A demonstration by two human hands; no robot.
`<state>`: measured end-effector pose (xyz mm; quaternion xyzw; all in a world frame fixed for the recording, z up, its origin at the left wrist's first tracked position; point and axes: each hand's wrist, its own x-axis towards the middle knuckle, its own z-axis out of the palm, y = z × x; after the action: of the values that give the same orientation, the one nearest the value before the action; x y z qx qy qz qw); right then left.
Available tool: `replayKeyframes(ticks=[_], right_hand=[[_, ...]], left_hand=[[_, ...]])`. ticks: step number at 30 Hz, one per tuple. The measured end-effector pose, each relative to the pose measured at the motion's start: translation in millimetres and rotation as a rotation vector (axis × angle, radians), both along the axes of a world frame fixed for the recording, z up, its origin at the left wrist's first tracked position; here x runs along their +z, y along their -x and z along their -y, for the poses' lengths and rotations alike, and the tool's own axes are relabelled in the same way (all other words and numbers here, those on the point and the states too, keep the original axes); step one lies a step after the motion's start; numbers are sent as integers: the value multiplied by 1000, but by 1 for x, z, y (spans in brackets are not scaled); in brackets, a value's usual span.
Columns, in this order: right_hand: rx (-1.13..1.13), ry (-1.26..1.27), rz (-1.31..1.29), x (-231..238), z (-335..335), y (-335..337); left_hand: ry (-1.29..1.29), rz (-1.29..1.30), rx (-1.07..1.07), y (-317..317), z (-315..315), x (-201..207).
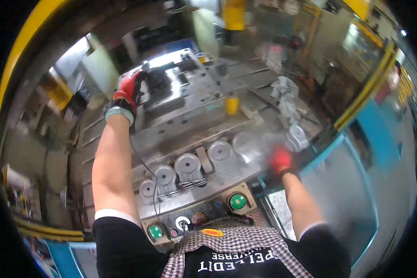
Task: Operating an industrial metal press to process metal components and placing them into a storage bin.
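Observation:
My left hand [129, 89], in a red glove, reaches to the left end of the metal die [173, 95] on the press bed. Its fingers look closed around something dark and grey that I cannot make out. My right hand [280, 159], also red-gloved, is smeared by motion at the right end of the front ledge. A blurred grey shape lies just beside it, and whether the hand holds it is unclear. Several round grey stamped metal parts [187, 164] stand in a row along the ledge, each with a central hole. Another such part [297, 137] lies beyond my right hand.
A control panel with a green button [237, 201] and a second green button [155, 231] sits before me. A thin black cable [146, 166] runs up toward my left arm. A grey rag [286, 98] lies at right. Yellow posts and blue-framed panels [347, 185] flank the press.

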<state>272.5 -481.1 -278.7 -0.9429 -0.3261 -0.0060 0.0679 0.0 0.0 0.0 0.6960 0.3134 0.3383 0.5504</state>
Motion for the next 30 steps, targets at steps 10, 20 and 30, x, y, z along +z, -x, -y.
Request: replayKeyframes(ticks=[10, 20, 30], right_hand=[[132, 262, -23, 10, -31, -28], [189, -811, -923, 40, 5, -40], [592, -924, -1330, 239, -141, 80]], left_hand=[[-60, -33, -128, 270, 228, -63], [-400, -850, 533, 255, 264, -240], [-475, -1028, 369, 249, 280, -243]])
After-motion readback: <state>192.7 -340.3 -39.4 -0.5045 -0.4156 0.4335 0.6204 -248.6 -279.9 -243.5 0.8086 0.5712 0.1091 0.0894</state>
